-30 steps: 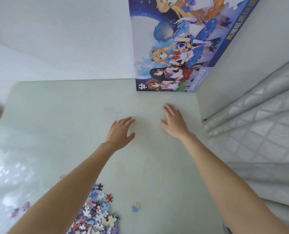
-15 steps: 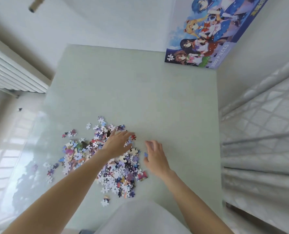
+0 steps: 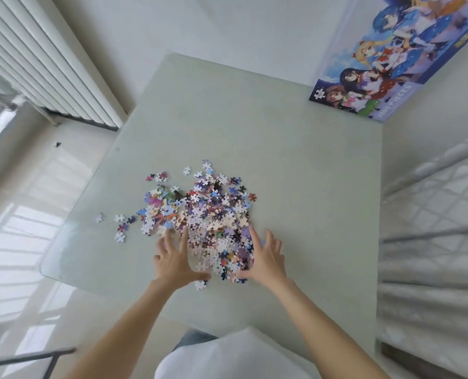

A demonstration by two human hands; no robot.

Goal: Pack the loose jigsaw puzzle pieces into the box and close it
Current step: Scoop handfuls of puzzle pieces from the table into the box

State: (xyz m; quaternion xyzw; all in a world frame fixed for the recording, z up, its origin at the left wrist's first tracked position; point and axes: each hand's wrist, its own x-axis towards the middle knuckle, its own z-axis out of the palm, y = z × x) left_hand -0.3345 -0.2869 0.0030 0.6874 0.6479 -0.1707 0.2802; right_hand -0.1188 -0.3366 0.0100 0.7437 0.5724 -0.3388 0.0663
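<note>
A heap of loose jigsaw puzzle pieces (image 3: 208,212) lies on the pale green glass table (image 3: 295,165), with a few strays to its left. My left hand (image 3: 174,259) rests flat at the heap's near left edge, fingers spread. At the near right edge is my right hand (image 3: 267,259), fingers apart, palm turned toward the pieces. Neither hand grips anything. The puzzle box (image 3: 385,58), printed with cartoon figures, stands at the table's far right corner against the wall.
A white radiator (image 3: 44,64) runs along the wall at the left. A grey quilted bed (image 3: 435,242) borders the table's right side. The table's rounded near-left corner (image 3: 45,272) overhangs a shiny tiled floor. My white-clothed lap is at the bottom.
My view has tilted down and back from the box to the heap. Both hands have drawn back from the far table to cup the near sides of the pile.
</note>
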